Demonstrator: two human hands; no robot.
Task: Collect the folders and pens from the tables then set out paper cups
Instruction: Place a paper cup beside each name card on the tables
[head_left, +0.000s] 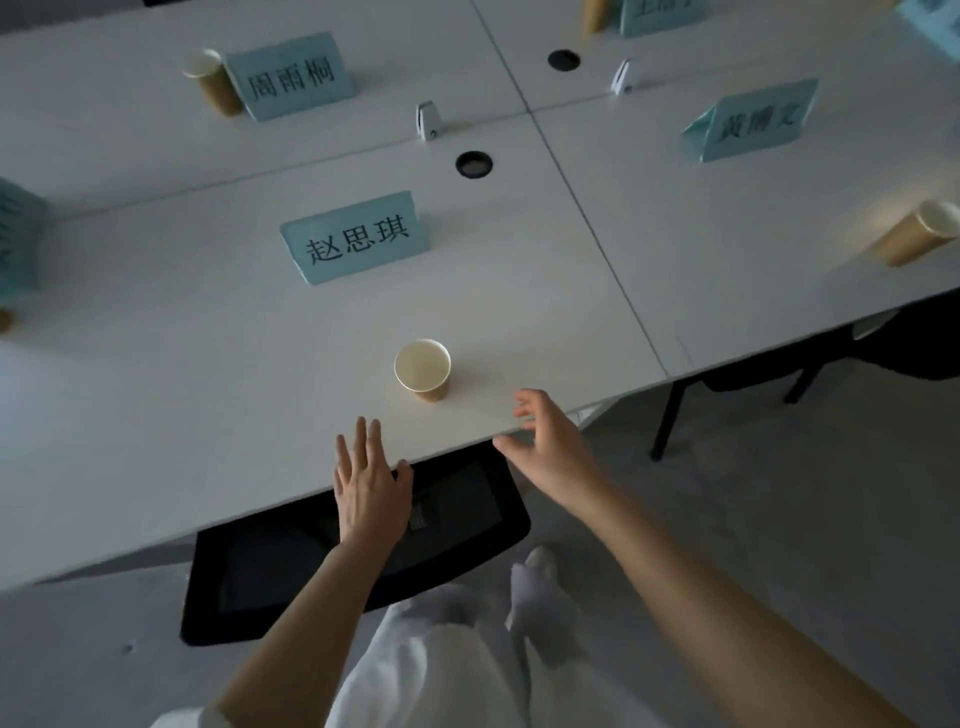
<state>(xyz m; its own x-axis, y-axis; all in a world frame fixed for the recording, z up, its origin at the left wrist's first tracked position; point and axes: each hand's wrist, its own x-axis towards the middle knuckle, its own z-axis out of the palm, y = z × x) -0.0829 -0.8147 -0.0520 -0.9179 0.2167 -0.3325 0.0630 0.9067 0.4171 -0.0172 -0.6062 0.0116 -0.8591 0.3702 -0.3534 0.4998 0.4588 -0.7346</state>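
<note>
No folders or pens are seen on the white tables, so the collecting is judged done. Going left to right, a paper cup is set beside the far-left name card, another cup stands upright by the near edge before the middle name card, and a third cup is placed far right. The left hand is held flat and empty; the right hand is loosely spread, nothing gripped. Few places seem left.

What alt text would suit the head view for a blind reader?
Both hands, left and right, hover open and empty at the white table edge, near an upright paper cup before a blue name card; more cups and cards stand beyond.
</note>
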